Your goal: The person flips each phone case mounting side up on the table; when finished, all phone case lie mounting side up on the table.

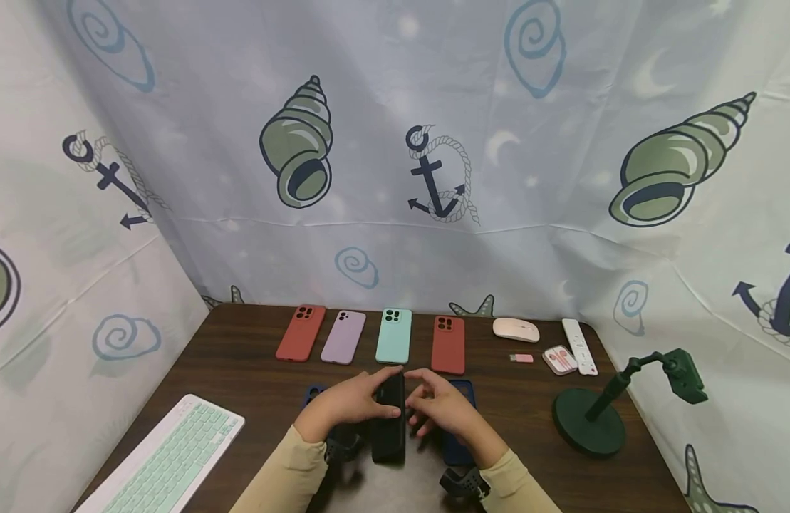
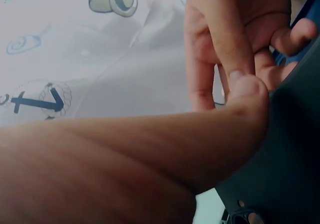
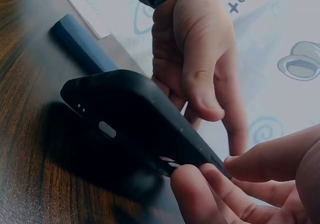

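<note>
Between both hands a black phone case (image 1: 388,434) is tilted up over the table's front middle. My left hand (image 1: 356,401) grips its left side and upper end, thumb across its face. At its right edge my right hand (image 1: 447,410) has its fingertips on the rim, index at the upper corner. In the right wrist view, the black phone case (image 3: 115,114) shows its port slot, with the right fingers (image 3: 215,179) bent at its far side. A blue phone case (image 1: 459,456) lies partly under the right hand, another blue one (image 1: 314,392) behind the left.
A red case (image 1: 300,335), lilac case (image 1: 343,338), mint case (image 1: 393,338) and second red case (image 1: 448,349) lie along the back. A mouse (image 1: 516,330), USB stick (image 1: 521,358), earphone box (image 1: 560,360), remote (image 1: 580,349) and lamp (image 1: 589,427) are right; a keyboard (image 1: 177,456) is left.
</note>
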Motion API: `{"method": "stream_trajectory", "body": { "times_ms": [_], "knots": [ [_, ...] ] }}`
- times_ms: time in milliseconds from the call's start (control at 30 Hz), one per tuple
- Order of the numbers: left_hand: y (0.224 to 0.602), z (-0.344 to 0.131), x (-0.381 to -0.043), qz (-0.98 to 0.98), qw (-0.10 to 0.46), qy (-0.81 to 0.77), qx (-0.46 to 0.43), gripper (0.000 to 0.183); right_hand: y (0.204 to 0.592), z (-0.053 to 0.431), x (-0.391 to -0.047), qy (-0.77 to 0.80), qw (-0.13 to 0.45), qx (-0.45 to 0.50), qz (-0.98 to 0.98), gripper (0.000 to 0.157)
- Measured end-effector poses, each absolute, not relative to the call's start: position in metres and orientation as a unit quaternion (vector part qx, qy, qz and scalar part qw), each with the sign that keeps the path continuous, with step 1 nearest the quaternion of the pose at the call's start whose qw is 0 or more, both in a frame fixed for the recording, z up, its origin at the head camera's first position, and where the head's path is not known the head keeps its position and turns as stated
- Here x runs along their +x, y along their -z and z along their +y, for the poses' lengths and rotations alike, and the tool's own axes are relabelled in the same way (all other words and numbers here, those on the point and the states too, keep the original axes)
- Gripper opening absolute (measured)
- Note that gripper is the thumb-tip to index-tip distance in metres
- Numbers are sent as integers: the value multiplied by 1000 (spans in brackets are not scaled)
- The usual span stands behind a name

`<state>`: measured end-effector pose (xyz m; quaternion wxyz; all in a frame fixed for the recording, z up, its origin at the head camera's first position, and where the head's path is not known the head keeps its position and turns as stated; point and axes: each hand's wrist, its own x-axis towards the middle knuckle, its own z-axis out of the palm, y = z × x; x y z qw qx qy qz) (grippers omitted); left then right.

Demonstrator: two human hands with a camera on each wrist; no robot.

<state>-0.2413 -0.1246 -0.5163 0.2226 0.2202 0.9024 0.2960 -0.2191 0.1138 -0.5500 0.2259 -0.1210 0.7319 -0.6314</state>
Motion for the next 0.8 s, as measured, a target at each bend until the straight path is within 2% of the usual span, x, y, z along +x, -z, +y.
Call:
{"method": "stream_trajectory", "body": {
  "times_ms": [200, 533, 667, 800],
  "knots": [
    [513, -121, -236, 903, 227, -286, 228, 85, 548, 113, -218, 618, 205, -134, 747, 47],
    [524, -114, -238, 913, 195, -297, 202, 87, 549, 112, -219, 603, 195, -150, 759, 48],
    [522, -112, -238, 908, 192, -317, 193, 86, 552, 110, -219, 607, 197, -147, 755, 47],
    [517, -113, -238, 896, 208, -341, 194, 84, 557, 107, -219, 608, 226, -130, 750, 45]
  ]
}}
